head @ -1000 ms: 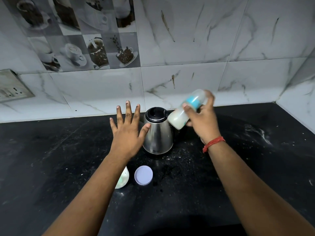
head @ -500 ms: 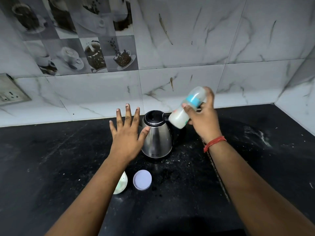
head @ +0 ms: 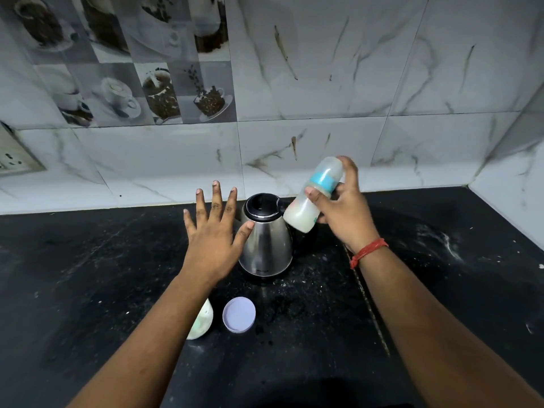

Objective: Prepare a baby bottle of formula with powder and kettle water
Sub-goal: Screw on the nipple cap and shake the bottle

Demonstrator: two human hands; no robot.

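My right hand [head: 344, 213] grips a baby bottle [head: 315, 195] with a blue collar and a clear cap. The bottle is tilted, cap up to the right, with milky white liquid in its lower end. It hangs in the air just right of the steel kettle [head: 266, 240], whose black lid is closed. My left hand [head: 213, 231] hovers with fingers spread flat, its thumb tip close to the kettle's left side. A pale round lid [head: 239, 314] lies on the black counter [head: 88, 290] in front of the kettle. A whitish container [head: 203, 320] is partly hidden under my left forearm.
White powder is spilled on the counter around the kettle and at the right [head: 441, 240]. A marble-tiled wall [head: 323, 98] runs behind the counter and a side wall closes the right corner. A wall socket [head: 14, 160] sits at the far left.
The bottle stays tilted in my right hand with small shifts in its position. My left hand keeps its spread pose beside the kettle. The view has drifted slightly.
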